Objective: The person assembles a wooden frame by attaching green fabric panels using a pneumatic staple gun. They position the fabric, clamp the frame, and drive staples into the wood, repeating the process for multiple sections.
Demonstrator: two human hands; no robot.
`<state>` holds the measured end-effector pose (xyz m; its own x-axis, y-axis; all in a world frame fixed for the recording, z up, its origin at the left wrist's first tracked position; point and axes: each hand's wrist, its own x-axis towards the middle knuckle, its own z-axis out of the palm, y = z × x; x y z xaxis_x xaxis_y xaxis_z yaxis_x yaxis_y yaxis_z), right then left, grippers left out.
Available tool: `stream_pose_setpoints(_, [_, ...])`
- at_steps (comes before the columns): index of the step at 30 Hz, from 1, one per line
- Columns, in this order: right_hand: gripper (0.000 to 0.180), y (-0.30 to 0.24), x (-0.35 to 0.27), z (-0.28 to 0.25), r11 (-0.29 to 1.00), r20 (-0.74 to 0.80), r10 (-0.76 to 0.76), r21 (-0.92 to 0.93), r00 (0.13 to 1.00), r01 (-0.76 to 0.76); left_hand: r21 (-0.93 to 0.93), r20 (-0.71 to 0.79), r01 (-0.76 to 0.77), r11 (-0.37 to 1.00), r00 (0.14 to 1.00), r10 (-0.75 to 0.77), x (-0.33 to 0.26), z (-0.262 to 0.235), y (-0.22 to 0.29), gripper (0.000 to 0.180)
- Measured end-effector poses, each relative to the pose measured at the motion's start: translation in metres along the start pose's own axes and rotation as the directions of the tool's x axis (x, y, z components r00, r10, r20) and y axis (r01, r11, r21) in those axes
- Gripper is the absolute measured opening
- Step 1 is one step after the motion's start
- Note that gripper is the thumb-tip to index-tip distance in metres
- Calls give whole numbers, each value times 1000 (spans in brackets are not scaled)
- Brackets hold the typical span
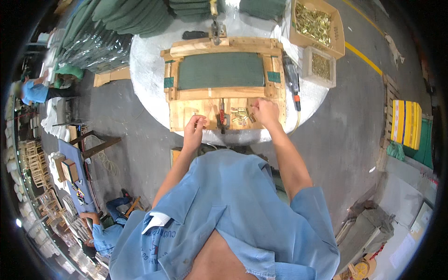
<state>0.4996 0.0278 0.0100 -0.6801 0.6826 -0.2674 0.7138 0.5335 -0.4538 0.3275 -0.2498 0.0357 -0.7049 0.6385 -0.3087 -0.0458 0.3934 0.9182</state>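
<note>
A wooden frame jig point(224, 94) lies before me with a dark green padded panel point(221, 70) set inside it. On the bare board along its near side is a small pile of brass-coloured metal pieces point(240, 115). My right hand point(266, 113) is closed just right of that pile; what its fingers hold, if anything, is hidden. My left hand point(195, 126) rests over the board's left part, fingers curled together, their content too small to make out. Between my hands stands a metal clamp with a red grip point(222, 116), and another clamp point(215, 31) sits at the jig's far edge.
A cardboard box point(339, 29) and a clear plastic bin point(330, 74) of brass pieces stand at the far right. Beside the jig lies a dark tool with an orange collar point(293, 81). Green pads point(133, 16) are stacked far left. Two people work at the left.
</note>
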Motion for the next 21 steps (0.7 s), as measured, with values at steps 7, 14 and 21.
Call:
stream_pose_setpoints(7, [18, -76, -21, -9, 593, -29, 2, 805, 1000, 22, -273, 224, 160, 949, 970, -99, 24, 31, 74, 35])
stream_pose_setpoints(14, [26, -101, -20, -9, 522, -85, 21, 851, 996, 61, -398, 322, 226, 889, 942, -95, 42, 51, 85, 29])
stream_pose_setpoints(21, [24, -98, 14, -33, 583, -34, 77, 812, 996, -17, -460, 130, 174, 871, 983, -128, 107, 50, 103, 17])
